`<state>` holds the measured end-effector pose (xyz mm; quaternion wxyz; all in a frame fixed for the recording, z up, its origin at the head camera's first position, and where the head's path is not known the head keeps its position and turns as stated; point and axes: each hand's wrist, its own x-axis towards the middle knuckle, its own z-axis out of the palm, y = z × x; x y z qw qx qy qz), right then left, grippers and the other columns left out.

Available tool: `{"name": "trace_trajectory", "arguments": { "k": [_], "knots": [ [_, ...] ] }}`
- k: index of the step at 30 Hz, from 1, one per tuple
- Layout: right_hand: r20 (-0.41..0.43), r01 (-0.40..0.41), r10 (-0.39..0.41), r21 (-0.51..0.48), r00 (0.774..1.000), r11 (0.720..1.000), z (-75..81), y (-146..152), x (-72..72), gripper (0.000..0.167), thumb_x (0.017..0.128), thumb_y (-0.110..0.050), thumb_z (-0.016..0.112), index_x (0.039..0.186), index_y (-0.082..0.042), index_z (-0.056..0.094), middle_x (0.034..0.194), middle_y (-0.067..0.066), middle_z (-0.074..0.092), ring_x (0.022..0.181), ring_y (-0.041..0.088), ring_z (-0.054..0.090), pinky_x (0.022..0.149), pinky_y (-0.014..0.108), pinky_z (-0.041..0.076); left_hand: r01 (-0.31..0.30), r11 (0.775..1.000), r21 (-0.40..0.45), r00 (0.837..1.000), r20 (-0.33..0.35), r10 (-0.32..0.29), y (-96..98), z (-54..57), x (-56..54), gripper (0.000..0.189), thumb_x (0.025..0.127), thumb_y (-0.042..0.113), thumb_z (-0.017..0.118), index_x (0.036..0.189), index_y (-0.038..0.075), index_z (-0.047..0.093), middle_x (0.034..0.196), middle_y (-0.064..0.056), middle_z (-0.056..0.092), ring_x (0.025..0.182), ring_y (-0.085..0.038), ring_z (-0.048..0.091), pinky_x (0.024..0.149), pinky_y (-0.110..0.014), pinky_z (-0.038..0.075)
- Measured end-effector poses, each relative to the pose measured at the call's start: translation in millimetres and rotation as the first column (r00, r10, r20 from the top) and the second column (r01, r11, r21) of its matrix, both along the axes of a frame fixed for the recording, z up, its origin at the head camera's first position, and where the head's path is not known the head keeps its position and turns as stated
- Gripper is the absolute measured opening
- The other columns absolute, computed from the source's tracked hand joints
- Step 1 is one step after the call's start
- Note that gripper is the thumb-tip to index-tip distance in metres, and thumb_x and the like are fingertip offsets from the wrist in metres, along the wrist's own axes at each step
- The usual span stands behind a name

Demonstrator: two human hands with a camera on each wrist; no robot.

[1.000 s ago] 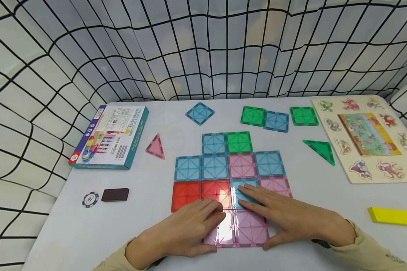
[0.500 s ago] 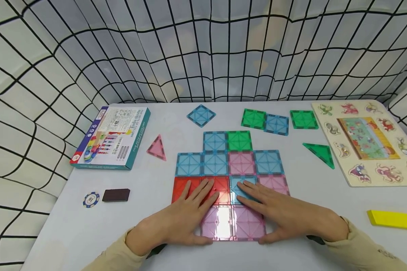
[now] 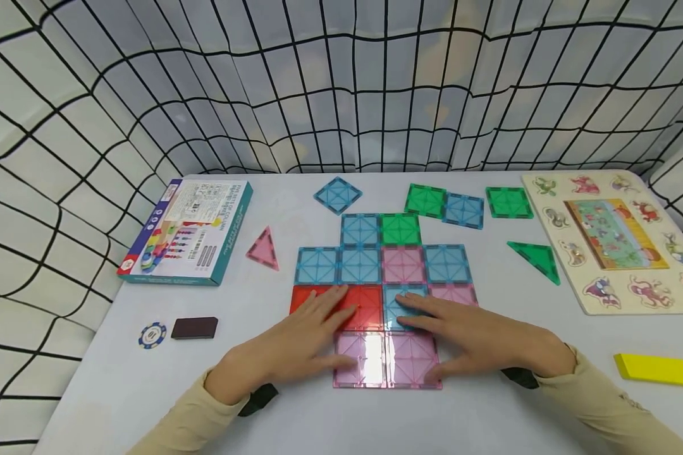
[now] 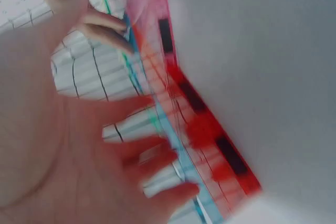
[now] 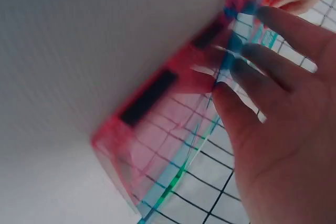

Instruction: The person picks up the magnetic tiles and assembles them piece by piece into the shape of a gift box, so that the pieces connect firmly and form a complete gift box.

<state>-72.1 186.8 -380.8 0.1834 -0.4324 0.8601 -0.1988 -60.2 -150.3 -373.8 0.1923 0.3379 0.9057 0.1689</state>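
Magnetic tiles lie joined edge to edge in a flat block at the table's middle. My left hand (image 3: 298, 338) rests with extended fingers on the red tiles (image 3: 367, 311), its thumb over a front pink tile (image 3: 360, 351). My right hand (image 3: 478, 335) lays spread fingers on a blue tile (image 3: 394, 311), its thumb by the front pink tile (image 3: 412, 360) on the right. More blue tiles (image 3: 317, 265), a pink one (image 3: 403, 264) and a green one (image 3: 399, 229) form the far rows. Red tile edges (image 4: 210, 129) show past the left fingers in the left wrist view.
Loose tiles lie behind: a blue square (image 3: 338, 194), green squares (image 3: 509, 202), a green triangle (image 3: 537, 260) and a pink triangle (image 3: 264, 248). A box (image 3: 188, 230), poker chip (image 3: 152, 335) and dark block (image 3: 195, 328) stand left; a puzzle board (image 3: 620, 291) and yellow block (image 3: 659, 370) right.
My left hand has shifted from the front tiles onto the red ones, its fingers straightening. The joined block has slid away from me, both hands moving with it.
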Motion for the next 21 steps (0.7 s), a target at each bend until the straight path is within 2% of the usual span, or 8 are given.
{"name": "trace_trajectory", "arguments": {
  "k": [2, 4, 6, 8, 11, 13, 16, 21],
  "knots": [
    [-0.008, 0.038, -0.038, -0.020, 0.999, 0.999, 1.1, 2.4, -6.9, 0.071, 0.099, -0.057, 0.064, 0.158, -0.020, 0.049, 0.170, 0.006, 0.030, 0.150, 0.036, 0.039, 0.113, 0.059, 0.043, -0.132, 0.989, 0.067, 0.991, 0.002, 0.133, -8.1, 1.4, -2.6, 0.083, 0.103, 0.051, 0.062, 0.162, 0.000, 0.034, 0.172, -0.020, 0.016, 0.158, -0.041, 0.016, 0.123, -0.059, 0.026],
    [-0.031, 0.084, -0.085, -0.030, 0.996, 0.996, 0.6, 5.2, -14.1, 0.064, 0.101, -0.049, 0.066, 0.157, -0.019, 0.051, 0.169, 0.010, 0.032, 0.149, 0.038, 0.040, 0.113, 0.059, 0.043, -0.273, 0.954, 0.122, 0.962, 0.030, 0.271, -16.3, 2.0, -5.2, 0.079, 0.105, 0.045, 0.061, 0.162, -0.001, 0.031, 0.172, -0.022, 0.015, 0.157, -0.043, 0.017, 0.120, -0.061, 0.031],
    [-0.057, 0.122, -0.124, -0.035, 0.991, 0.992, -1.2, 7.2, -20.5, 0.064, 0.101, -0.042, 0.070, 0.156, -0.016, 0.051, 0.169, 0.014, 0.031, 0.150, 0.041, 0.038, 0.113, 0.059, 0.043, -0.373, 0.914, 0.163, 0.928, 0.078, 0.364, -22.6, 2.4, -7.5, 0.076, 0.107, 0.039, 0.059, 0.162, -0.003, 0.028, 0.171, -0.025, 0.015, 0.156, -0.046, 0.017, 0.117, -0.064, 0.034],
    [-0.068, 0.138, -0.140, -0.033, 0.988, 0.990, -4.2, 9.1, -25.4, 0.069, 0.099, -0.040, 0.073, 0.158, -0.013, 0.048, 0.169, 0.017, 0.028, 0.151, 0.043, 0.034, 0.114, 0.060, 0.041, -0.440, 0.876, 0.195, 0.897, 0.143, 0.419, -26.8, 2.2, -9.2, 0.074, 0.108, 0.034, 0.057, 0.163, -0.004, 0.025, 0.170, -0.026, 0.015, 0.155, -0.048, 0.016, 0.117, -0.066, 0.033],
    [-0.042, 0.144, -0.146, -0.032, 0.988, 0.989, -7.9, 10.3, -29.1, 0.078, 0.096, -0.042, 0.076, 0.161, -0.013, 0.042, 0.171, 0.018, 0.022, 0.154, 0.044, 0.028, 0.115, 0.061, 0.039, -0.515, 0.811, 0.276, 0.853, 0.259, 0.454, -29.2, 1.6, -12.0, 0.067, 0.109, 0.027, 0.054, 0.161, -0.005, 0.027, 0.168, -0.028, 0.021, 0.152, -0.049, 0.027, 0.115, -0.064, 0.037],
    [-0.019, 0.142, -0.143, -0.035, 0.990, 0.989, -10.1, 10.5, -30.0, 0.084, 0.095, -0.046, 0.076, 0.163, -0.014, 0.039, 0.172, 0.018, 0.018, 0.155, 0.045, 0.024, 0.116, 0.062, 0.038, -0.574, 0.753, 0.320, 0.811, 0.345, 0.472, -29.6, 2.3, -14.0, 0.063, 0.109, 0.026, 0.052, 0.160, -0.004, 0.031, 0.167, -0.026, 0.027, 0.150, -0.047, 0.033, 0.115, -0.061, 0.039],
    [-0.002, 0.141, -0.141, -0.042, 0.990, 0.989, -11.6, 10.1, -30.5, 0.088, 0.094, -0.051, 0.076, 0.164, -0.016, 0.036, 0.173, 0.016, 0.015, 0.156, 0.044, 0.021, 0.116, 0.062, 0.037, -0.672, 0.625, 0.396, 0.726, 0.515, 0.455, -30.9, 7.0, -18.6, 0.058, 0.109, 0.023, 0.048, 0.159, -0.004, 0.033, 0.166, -0.023, 0.031, 0.150, -0.044, 0.034, 0.119, -0.058, 0.035],
    [0.008, 0.133, -0.133, -0.050, 0.991, 0.990, -13.7, 7.8, -32.8, 0.089, 0.096, -0.051, 0.073, 0.166, -0.016, 0.032, 0.174, 0.015, 0.010, 0.157, 0.045, 0.016, 0.119, 0.064, 0.030, -0.826, 0.345, 0.445, 0.553, 0.758, 0.346, -40.3, 15.6, -26.8, 0.055, 0.111, 0.021, 0.035, 0.160, -0.005, 0.032, 0.164, -0.022, 0.032, 0.146, -0.036, 0.037, 0.125, -0.051, 0.029]
  ]
}}
